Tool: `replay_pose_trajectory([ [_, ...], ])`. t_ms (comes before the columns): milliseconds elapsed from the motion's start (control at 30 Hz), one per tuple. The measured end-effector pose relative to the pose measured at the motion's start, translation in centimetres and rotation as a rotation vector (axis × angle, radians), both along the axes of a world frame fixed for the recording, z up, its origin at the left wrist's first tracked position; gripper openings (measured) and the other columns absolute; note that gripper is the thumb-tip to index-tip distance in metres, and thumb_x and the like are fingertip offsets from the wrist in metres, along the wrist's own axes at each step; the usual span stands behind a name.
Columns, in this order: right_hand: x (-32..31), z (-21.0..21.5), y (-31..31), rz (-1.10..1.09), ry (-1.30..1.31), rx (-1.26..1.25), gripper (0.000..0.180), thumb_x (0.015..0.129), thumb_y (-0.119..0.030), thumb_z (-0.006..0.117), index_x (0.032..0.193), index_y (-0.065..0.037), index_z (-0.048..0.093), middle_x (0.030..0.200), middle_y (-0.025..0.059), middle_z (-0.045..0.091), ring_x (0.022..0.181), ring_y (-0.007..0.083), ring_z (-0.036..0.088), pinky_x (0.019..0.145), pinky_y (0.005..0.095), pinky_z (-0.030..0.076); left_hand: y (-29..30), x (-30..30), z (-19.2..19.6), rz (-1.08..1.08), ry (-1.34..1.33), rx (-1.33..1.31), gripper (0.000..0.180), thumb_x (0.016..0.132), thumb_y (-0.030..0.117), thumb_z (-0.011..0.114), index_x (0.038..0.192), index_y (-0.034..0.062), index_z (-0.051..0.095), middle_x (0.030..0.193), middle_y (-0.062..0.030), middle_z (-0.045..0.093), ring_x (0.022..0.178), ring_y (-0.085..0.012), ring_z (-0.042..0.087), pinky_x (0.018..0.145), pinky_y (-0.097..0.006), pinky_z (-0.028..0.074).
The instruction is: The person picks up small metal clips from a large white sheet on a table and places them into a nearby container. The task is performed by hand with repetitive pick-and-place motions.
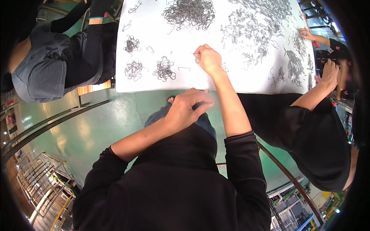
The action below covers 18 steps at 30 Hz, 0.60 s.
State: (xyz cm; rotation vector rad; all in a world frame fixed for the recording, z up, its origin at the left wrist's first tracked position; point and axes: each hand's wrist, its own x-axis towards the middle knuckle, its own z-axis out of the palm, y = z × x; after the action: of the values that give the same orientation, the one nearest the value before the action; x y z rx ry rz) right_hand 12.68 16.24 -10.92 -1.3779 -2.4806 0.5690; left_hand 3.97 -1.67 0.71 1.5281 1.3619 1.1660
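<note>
Over the white tabletop [181, 86], my right hand [210, 61] is closed, its fingertips pinched at a small bent wire piece [196, 60] on the sheet. My left hand [187, 106] hovers in front of the table's near edge, thumb and fingers drawn together. Whatever sits between those fingertips, if anything, is too small to make out. Nearest to my hands on the left are a single wire hook [184, 69] and a tangled pile of dark bent wire hooks [164, 69]. Another wire piece [225, 68] lies partly behind my right wrist.
A large heap of wire hooks [189, 13] lies at the far side. Many small dark metal pieces [254, 30] spread over the right half. Smaller hook piles [133, 70] sit at the left. Co-workers flank me: a grey shirt [48, 65] left, a hand [329, 75] right.
</note>
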Motion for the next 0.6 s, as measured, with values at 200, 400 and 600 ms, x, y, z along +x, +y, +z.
replay_pose_trajectory([
  [200, 4.3, 1.8, -1.7, -0.405, 0.648, -0.625, 0.007, 0.09, -0.011, 0.062, 0.089, -0.004, 0.064, 0.083, 0.0017, 0.062, 0.07, 0.0086, 0.052, 0.063, 0.0255, 0.043, 0.0, -0.2, -0.5, -0.036, 0.012, 0.028, 0.013, 0.08, -0.001, 0.07, 0.092, 0.0038, 0.07, 0.09, -0.0053, 0.07, 0.079, -0.0159, 0.063, 0.068, -0.027, 0.052],
  [400, 8.3, 8.8, -11.0, -0.545, 1.125, -0.731, 0.009, 0.091, -0.007, 0.061, 0.096, 0.0, 0.061, 0.08, 0.0051, 0.064, 0.064, 0.0084, 0.056, 0.059, 0.0209, 0.043, -0.2, 0.0, -0.2, -0.089, 0.0, -0.014, 0.016, 0.079, 0.001, 0.069, 0.094, 0.007, 0.069, 0.086, -0.0083, 0.067, 0.077, -0.0209, 0.065, 0.067, -0.031, 0.052],
  [600, 8.8, 13.0, -18.1, -0.635, 1.343, -0.66, 0.01, 0.089, -0.006, 0.065, 0.097, 0.0, 0.063, 0.085, 0.0048, 0.063, 0.068, 0.0074, 0.054, 0.056, 0.0201, 0.04, 0.3, 1.2, 0.0, -0.119, -0.01, 0.002, 0.017, 0.079, 0.0, 0.067, 0.095, 0.005, 0.071, 0.091, -0.0053, 0.071, 0.076, -0.0152, 0.063, 0.065, -0.028, 0.05],
])
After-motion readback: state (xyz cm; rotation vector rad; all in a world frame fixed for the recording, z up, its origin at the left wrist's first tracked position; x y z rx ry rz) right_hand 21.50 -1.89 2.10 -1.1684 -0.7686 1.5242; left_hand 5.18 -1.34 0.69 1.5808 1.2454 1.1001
